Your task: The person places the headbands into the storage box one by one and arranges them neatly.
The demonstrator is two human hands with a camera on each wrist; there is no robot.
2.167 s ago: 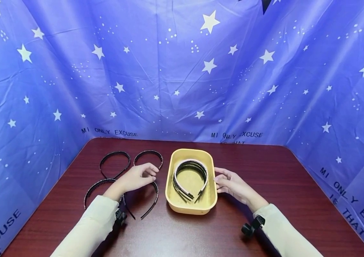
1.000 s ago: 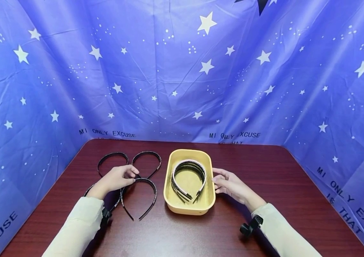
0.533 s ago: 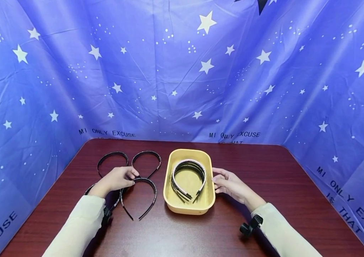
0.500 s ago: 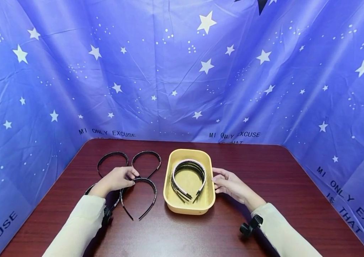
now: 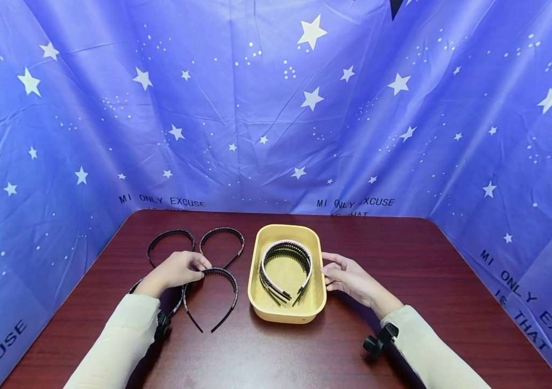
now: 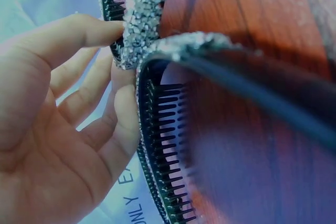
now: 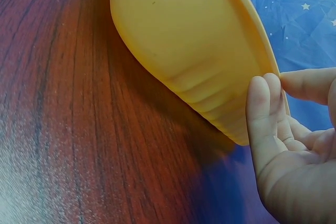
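In the head view, my left hand (image 5: 172,270) is over the near headbands at left. Its thumb and fingers pinch the top of a black toothed headband (image 5: 234,286). The left wrist view shows silvery glitter on the band (image 6: 144,19), thumb on one side and fingers behind. My right hand (image 5: 353,278) holds the right side of a yellow rectangular box (image 5: 287,316); in the right wrist view its thumb is at the rim and its fingers lie along the outer wall. Inside the box rests a stack of headbands (image 5: 311,265), the top one pinkish white.
Two more dark headbands lie farther back, one at left (image 5: 171,233) and one nearer the box (image 5: 224,229). Another headband (image 5: 134,285) is mostly hidden under my left wrist. A blue starry curtain (image 5: 276,108) hangs around the reddish-brown table (image 5: 426,259).
Since the oldest frame my left hand has moved left, away from the box, to the near headband's top. It then stays there. My right hand remains at the box.
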